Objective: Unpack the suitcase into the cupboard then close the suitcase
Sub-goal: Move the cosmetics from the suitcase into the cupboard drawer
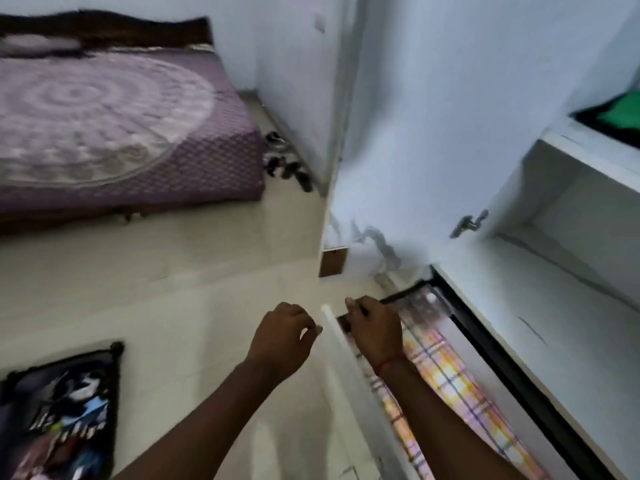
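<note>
The white cupboard [571,188] stands open at the right, and its bottom drawer [334,337] is pulled out. A pink, yellow and blue checked cloth [446,379] lies along the inside of the drawer. My right hand [375,332] is over the far end of that cloth with its fingers curled down; blur hides whether it grips anything. My left hand [284,337] hovers just outside the drawer's white front edge, fingers curled with nothing seen in them. At the bottom left a dark suitcase [62,410] lies on the floor with a printed black garment on top.
The cupboard's white door [415,133] hangs open ahead of me, its hinge near the shelf. A green cloth [620,114] sits on an upper shelf. A low bed with a purple cover [104,126] fills the left. Dark sandals [287,164] lie on the pale floor beside it.
</note>
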Motion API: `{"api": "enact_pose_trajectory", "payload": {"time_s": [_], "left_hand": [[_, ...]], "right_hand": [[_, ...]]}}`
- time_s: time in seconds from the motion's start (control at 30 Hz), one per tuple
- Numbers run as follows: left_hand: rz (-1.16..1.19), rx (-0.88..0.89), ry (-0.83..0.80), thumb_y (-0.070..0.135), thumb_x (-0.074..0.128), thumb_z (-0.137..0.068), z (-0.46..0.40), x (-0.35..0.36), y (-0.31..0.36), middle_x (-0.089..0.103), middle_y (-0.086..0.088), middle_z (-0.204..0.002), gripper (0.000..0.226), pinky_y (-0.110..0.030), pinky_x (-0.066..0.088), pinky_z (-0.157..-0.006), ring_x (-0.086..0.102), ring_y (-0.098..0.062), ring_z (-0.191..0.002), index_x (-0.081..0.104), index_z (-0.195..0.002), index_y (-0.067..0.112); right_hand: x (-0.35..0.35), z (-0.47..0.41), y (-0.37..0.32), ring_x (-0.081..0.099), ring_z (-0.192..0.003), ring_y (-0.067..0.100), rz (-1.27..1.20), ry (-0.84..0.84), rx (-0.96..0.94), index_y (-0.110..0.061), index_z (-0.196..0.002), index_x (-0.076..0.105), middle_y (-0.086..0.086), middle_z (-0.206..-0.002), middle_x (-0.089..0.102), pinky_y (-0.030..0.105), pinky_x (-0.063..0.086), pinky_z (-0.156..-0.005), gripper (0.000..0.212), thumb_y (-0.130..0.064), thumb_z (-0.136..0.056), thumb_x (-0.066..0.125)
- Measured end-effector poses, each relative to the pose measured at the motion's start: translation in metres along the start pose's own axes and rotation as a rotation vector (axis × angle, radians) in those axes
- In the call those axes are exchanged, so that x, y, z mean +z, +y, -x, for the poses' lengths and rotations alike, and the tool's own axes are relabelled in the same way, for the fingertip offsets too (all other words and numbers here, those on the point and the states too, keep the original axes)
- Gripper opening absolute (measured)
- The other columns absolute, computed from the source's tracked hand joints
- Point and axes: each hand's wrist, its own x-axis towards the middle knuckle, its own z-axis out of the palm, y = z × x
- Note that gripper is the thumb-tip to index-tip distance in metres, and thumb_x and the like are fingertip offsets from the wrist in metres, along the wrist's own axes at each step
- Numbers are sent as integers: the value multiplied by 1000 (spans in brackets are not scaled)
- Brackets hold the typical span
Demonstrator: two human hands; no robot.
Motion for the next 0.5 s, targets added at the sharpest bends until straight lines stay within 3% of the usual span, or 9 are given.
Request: {"api": "enact_pose_trajectory", "payload": {"time_s": [0.07,0.17,0.23,0.37,0.5], "left_hand": [[-32,-118,81,38,58,-83,41,-33,-33,69,7,-96,22,-34,49,-81,60,-20,-99,73,-92,25],[-88,-299,165,36,60,-85,104,-76,-84,63,5,-118,36,-33,42,-95,51,-18,-118,65,-118,23],[-117,-412,234,36,60,-86,158,-109,-119,61,5,-124,41,-33,39,-98,48,-18,-122,61,-124,21],[-160,-584,282,37,57,-79,279,-169,-186,65,-3,-118,47,-37,44,-97,55,-27,-116,65,-119,13],[-229,-728,280,30,62,-78,405,-225,-256,67,-3,-111,35,-37,49,-88,61,-29,-106,68,-110,18]], "right_hand": [[30,18,-44,65,-78,17,-43,-77,-166,-19,-86,69,-1,-85,71,32,51,-71,12,-28,-89,63],[86,56,-95,60,-103,12,-38,-245,-304,-18,-118,63,-5,-113,66,30,48,-90,33,-34,-89,63],[129,89,-132,51,-121,13,-8,-359,-389,-19,-129,56,-5,-128,59,29,41,-101,43,-39,-91,58],[216,168,-205,41,-132,17,-22,-506,-486,-14,-135,51,1,-137,52,23,29,-108,50,-38,-92,57],[296,262,-274,42,-131,21,-84,-600,-513,-9,-133,52,6,-137,53,16,22,-105,49,-32,-91,61]]}}
